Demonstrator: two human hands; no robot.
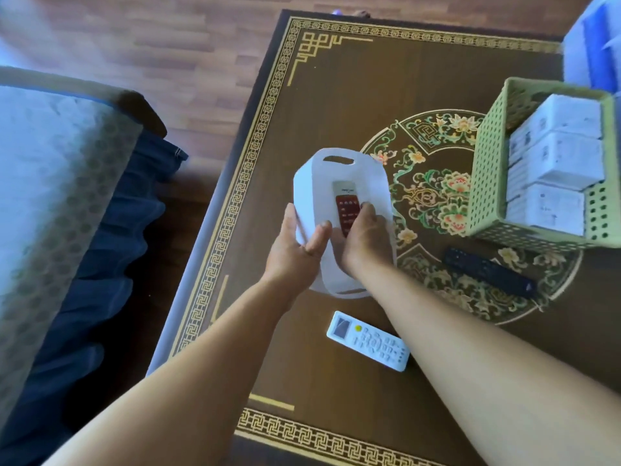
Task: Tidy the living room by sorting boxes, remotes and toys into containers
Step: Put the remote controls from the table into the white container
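A white bin (316,183) with handle slots stands on the brown patterned table (336,95). My left hand (295,247) grips its near left rim. My right hand (364,237) reaches inside the bin and holds a red and silver remote (346,205) flat against the bottom. A white remote (368,341) lies on the table in front of the bin, between my forearms. A black remote (489,272) lies to the right, beside the green basket (487,169), which holds several white boxes (557,163).
A sofa with a pale cover (50,196) and dark blue skirt lies to the left across a narrow gap of wooden floor. A blue and white container (594,42) sits at the far right corner.
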